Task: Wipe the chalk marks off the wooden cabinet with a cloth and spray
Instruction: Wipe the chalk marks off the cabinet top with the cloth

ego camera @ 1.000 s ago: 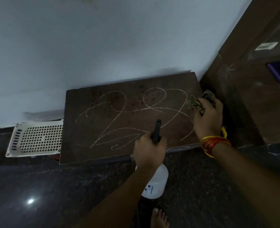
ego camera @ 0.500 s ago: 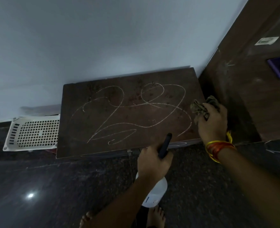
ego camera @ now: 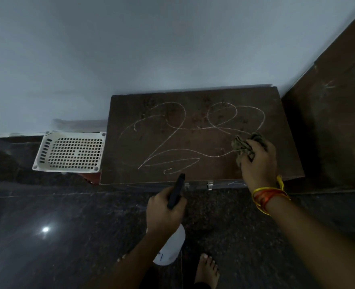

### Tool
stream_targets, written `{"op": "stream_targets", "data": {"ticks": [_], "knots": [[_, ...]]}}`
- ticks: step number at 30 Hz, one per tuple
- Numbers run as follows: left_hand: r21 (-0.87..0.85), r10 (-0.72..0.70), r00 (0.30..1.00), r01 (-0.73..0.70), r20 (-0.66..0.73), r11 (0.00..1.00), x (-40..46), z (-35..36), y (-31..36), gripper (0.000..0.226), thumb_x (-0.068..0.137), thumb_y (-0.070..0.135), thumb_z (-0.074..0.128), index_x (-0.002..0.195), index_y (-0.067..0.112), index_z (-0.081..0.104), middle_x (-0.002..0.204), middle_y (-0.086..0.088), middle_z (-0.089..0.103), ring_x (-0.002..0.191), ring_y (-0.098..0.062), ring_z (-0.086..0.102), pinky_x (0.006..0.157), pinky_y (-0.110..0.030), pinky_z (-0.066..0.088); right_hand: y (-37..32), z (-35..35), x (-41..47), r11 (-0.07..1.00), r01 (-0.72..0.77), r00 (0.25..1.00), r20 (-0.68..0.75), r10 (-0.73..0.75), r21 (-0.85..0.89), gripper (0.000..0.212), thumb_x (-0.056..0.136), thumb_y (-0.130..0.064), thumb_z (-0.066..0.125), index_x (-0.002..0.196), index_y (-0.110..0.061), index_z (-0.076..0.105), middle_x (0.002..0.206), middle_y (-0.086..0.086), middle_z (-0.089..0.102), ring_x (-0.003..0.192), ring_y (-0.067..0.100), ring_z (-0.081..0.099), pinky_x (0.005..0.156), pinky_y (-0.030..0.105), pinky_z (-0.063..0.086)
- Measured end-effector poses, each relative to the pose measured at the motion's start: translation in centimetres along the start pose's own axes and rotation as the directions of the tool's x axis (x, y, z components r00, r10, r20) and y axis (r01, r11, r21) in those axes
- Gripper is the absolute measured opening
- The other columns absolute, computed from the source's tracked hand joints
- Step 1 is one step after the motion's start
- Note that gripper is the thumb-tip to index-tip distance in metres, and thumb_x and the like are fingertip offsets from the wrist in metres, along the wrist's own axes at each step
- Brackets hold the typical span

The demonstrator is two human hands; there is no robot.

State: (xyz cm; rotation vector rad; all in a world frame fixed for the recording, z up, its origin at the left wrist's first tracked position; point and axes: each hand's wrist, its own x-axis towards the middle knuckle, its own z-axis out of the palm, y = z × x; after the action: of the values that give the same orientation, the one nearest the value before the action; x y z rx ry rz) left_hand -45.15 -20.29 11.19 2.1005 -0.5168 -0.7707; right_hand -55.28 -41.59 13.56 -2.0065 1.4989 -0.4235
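Observation:
The dark wooden cabinet top (ego camera: 130, 163) stands against the pale wall and carries looping white chalk marks (ego camera: 172, 130). My right hand (ego camera: 258, 163) grips a crumpled olive cloth (ego camera: 243, 148) and presses it on the right part of the top, over the chalk lines there. My left hand (ego camera: 164, 211) holds a white spray bottle (ego camera: 171, 249) with a black nozzle that points toward the cabinet's front edge, just in front of it.
A white perforated plastic basket (ego camera: 72, 152) sits left of the cabinet against the wall. A tall dark wooden panel (ego camera: 329, 132) rises at the right. The floor is dark polished stone (ego camera: 57, 226). My bare foot (ego camera: 206, 272) shows below.
My right hand has carried the cloth from the cabinet's right edge inward onto the chalk lines. My left hand with the bottle has drawn back from over the top to just before its front edge.

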Motion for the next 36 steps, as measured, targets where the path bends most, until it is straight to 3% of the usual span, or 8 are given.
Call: {"op": "stream_targets", "data": {"ticks": [5, 8, 13, 19, 26, 33, 36], "knots": [[-0.112, -0.084, 0.987, 0.068, -0.137, 0.991, 0.5, -4.3, -1.3, 0.019, 0.086, 0.007, 0.063, 0.069, 0.0, 0.057, 0.053, -0.011, 0.049, 0.047, -0.019, 0.044, 0.047, -0.032, 0.036, -3.4, 2.5, -1.4, 0.999, 0.032, 0.997, 0.064, -0.032, 0.012, 0.04, 0.09, -0.006, 0.057, 0.129, -0.006, 0.054, 0.147, 0.017, 0.029, 0.131, 0.036, 0.037, 0.112, 0.04, 0.033], [-0.183, -0.136, 0.97, 0.099, -0.2, 0.978, 1.4, -6.4, -1.4, 0.018, 0.086, 0.011, 0.062, 0.073, -0.001, 0.059, 0.062, -0.026, 0.056, 0.052, -0.026, 0.05, 0.051, -0.036, 0.043, -5.6, 4.2, -2.6, 0.997, 0.071, 0.992, 0.103, -0.073, 0.018, 0.04, 0.091, -0.008, 0.057, 0.13, -0.006, 0.053, 0.147, 0.016, 0.03, 0.131, 0.036, 0.038, 0.111, 0.043, 0.035], [-0.214, -0.181, 0.948, 0.127, -0.26, 0.969, 3.4, -8.6, -1.2, 0.02, 0.085, 0.016, 0.061, 0.068, 0.007, 0.056, 0.057, -0.011, 0.05, 0.053, -0.024, 0.048, 0.052, -0.036, 0.041, -8.3, 6.6, -4.3, 0.994, 0.098, 0.986, 0.13, -0.104, 0.051, 0.039, 0.09, -0.009, 0.056, 0.129, -0.008, 0.053, 0.146, 0.015, 0.031, 0.128, 0.035, 0.041, 0.107, 0.041, 0.039], [-0.194, -0.159, 0.926, 0.095, -0.342, 0.976, 5.9, -11.3, -0.6, 0.026, 0.077, 0.025, 0.06, 0.065, 0.003, 0.054, 0.054, -0.011, 0.049, 0.051, -0.023, 0.046, 0.052, -0.036, 0.039, -10.7, 9.6, -5.6, 0.991, 0.095, 0.979, 0.174, -0.11, 0.09, 0.039, 0.091, -0.01, 0.057, 0.13, -0.006, 0.052, 0.146, 0.016, 0.031, 0.127, 0.036, 0.042, 0.106, 0.046, 0.04], [-0.191, -0.214, 0.939, 0.166, -0.268, 0.967, 8.7, -13.6, 0.8, 0.023, 0.074, 0.034, 0.055, 0.059, 0.016, 0.053, 0.054, -0.004, 0.053, 0.055, -0.021, 0.052, 0.059, -0.039, 0.049, -12.3, 11.0, -5.7, 0.99, 0.111, 0.976, 0.177, -0.124, 0.082, 0.04, 0.091, -0.012, 0.058, 0.131, -0.006, 0.052, 0.145, 0.016, 0.032, 0.128, 0.036, 0.042, 0.106, 0.047, 0.04], [-0.131, -0.18, 0.946, 0.149, -0.271, 0.98, 11.6, -15.6, 1.4, 0.025, 0.081, 0.029, 0.059, 0.059, 0.018, 0.052, 0.052, 0.0, 0.051, 0.05, -0.016, 0.048, 0.055, -0.03, 0.042, -13.8, 12.6, -4.7, 0.983, 0.162, 0.975, 0.139, -0.173, 0.087, 0.05, 0.089, -0.011, 0.06, 0.137, -0.011, 0.046, 0.143, 0.016, 0.035, 0.128, 0.034, 0.042, 0.107, 0.043, 0.04], [-0.122, -0.158, 0.947, 0.128, -0.279, 0.984, 12.4, -16.4, 0.9, 0.026, 0.082, 0.027, 0.059, 0.059, 0.018, 0.051, 0.05, 0.001, 0.05, 0.05, -0.017, 0.05, 0.056, -0.036, 0.046, -14.0, 14.6, -4.7, 0.986, 0.154, 0.972, 0.168, -0.163, 0.067, 0.057, 0.087, -0.017, 0.064, 0.14, -0.018, 0.043, 0.142, 0.014, 0.037, 0.128, 0.033, 0.042, 0.104, 0.041, 0.039]]}}
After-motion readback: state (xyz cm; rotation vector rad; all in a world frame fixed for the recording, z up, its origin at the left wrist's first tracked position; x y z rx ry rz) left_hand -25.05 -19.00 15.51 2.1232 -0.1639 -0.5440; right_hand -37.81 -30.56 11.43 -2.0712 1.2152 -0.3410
